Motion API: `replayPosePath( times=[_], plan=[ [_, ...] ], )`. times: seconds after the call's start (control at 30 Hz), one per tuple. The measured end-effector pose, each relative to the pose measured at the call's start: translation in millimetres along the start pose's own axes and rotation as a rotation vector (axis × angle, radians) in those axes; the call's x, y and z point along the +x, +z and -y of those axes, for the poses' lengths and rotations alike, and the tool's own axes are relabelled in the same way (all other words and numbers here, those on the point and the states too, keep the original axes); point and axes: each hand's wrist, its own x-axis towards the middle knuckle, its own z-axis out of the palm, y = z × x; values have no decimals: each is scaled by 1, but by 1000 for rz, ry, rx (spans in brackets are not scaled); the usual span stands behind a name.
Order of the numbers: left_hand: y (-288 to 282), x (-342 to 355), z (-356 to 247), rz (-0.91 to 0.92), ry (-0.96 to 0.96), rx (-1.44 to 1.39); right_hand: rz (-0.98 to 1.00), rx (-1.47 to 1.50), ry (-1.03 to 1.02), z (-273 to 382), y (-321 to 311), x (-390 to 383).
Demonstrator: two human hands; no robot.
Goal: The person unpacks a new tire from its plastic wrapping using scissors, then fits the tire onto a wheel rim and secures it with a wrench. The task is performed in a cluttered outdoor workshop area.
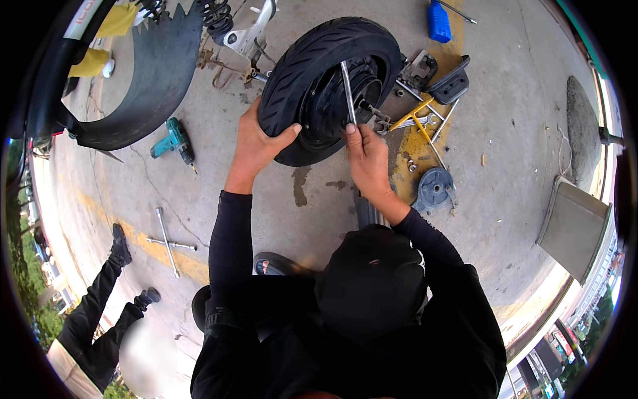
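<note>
A scooter wheel with a black tyre (292, 83) stands tilted on the concrete in front of me. My left hand (262, 143) is closed round the tyre's lower left side, its thumb on the sidewall and its other fingers hidden behind the tread. My right hand (367, 159) grips the lower end of a slim metal bar, which looks like a tyre lever (348, 92). The bar's upper end meets the tyre's inner edge near the rim. Behind the bar is the dark hub (359, 83).
Right of the wheel lie combination spanners (425, 121), yellow and silver metal tools, a round drum-like part (435, 188) and a blue bottle (439, 23). A teal cordless drill (174, 141) and a cross wrench (169, 243) lie left. A black fender (149, 83) hangs upper left; another person's leg (100, 289) shows lower left.
</note>
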Motion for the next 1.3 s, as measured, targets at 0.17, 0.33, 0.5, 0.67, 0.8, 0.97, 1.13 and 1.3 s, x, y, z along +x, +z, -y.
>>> replayPosePath(
  times=[0.17,0.33,0.5,0.67,0.8,0.97,1.13,1.3],
  plan=[
    [-1,-1,-4,5,-19,17,3,-720,-364,49,-97,20],
    [8,-3,-2,45,23,63,156,-1436,-650,134,-167,47],
    [-7,9,4,104,-13,-15,319,-1875,-1572,237,-153,147],
    [-25,22,10,229,-46,6,406,-2265,-1770,292,-109,125],
    [-49,46,17,335,-91,31,502,-2099,-1503,276,-95,111],
    [-44,32,46,277,-47,-122,391,-1846,-1238,257,-91,95],
    [-62,7,38,267,12,67,473,-1953,-1221,280,-79,48],
    [-89,-26,49,270,-120,39,368,-1685,-1250,252,-72,14]
  ],
)
